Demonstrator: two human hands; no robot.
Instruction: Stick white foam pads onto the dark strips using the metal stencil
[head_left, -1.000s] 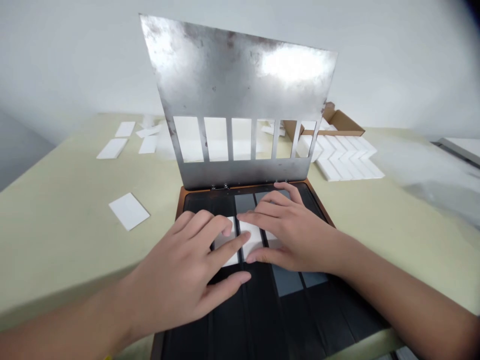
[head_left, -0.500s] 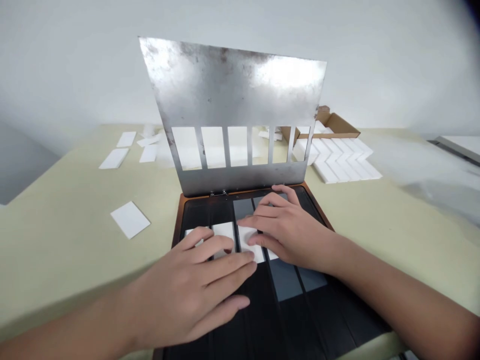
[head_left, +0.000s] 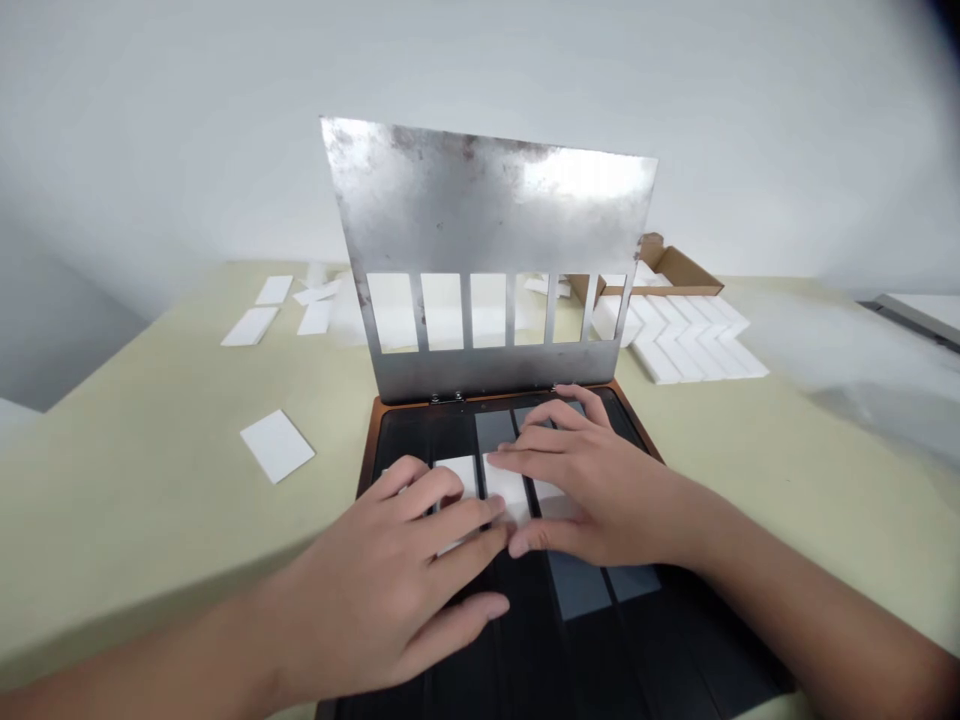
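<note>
A black slotted base point(head_left: 675, 660) with a brown rim lies in front of me. Its hinged metal plate point(head_left: 487, 220) with several rectangular windows stands upright behind it. Several white rectangular pads point(head_left: 459, 475) lie side by side in the base's channels. My left hand point(head_left: 390, 590) lies flat over the left pads, fingers stretched out. My right hand point(head_left: 592, 485) lies flat over the pads to the right, fingers spread and pointing left. The fingertips of both hands nearly meet over the middle pad.
A loose white pad point(head_left: 277, 445) lies on the pale green table point(head_left: 135, 480) to the left. More white pads point(head_left: 262, 315) sit at the far left. Rows of white pads point(head_left: 690, 335) and an open cardboard box point(head_left: 675, 265) are at the back right.
My view has shifted a little, with the plate now lower and further right in the picture. My left hand slid down and left, then edged right, uncovering a pad at the left. My right hand stays on the pads.
</note>
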